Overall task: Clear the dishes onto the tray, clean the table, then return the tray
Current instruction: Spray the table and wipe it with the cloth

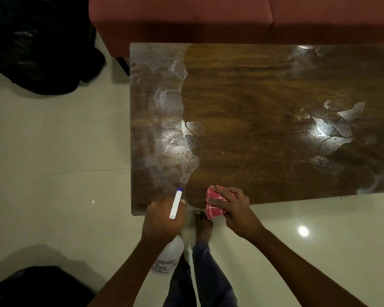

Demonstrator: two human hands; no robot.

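A: What is seen far to the left of the hands?

B: Black bags (38, 52) are laid on the floor (53, 151), well apart from both hands.

A: How is the left hand described?

B: The left hand (162, 220) is clenched round the neck of a white bottle (167, 255). The body of the bottle hangs below the fist, over the floor. The nozzle (176, 203), white with a blue tip, is pointed forward from the fist, over the near corner of the table (275, 96).

A: What is found ahead of that grip?

B: A pale wet film (169, 134) is spread on the left part of the table, just ahead of the nozzle.

A: And between the two hands?

B: A bare foot (203, 224) is seen on the floor, a little nearer than the hands.

A: What is held on the right?

B: A red checked cloth (213, 209) is grasped by the right hand (233, 209), with the fingers bent over it. It is pressed on the near edge of the table, and one part hangs past the edge.

A: What is seen further right?

B: Shiny wet patches (333, 127) lie far ahead and to the right of this grip. A red sofa (186, 18) stands beyond the far edge of the table.
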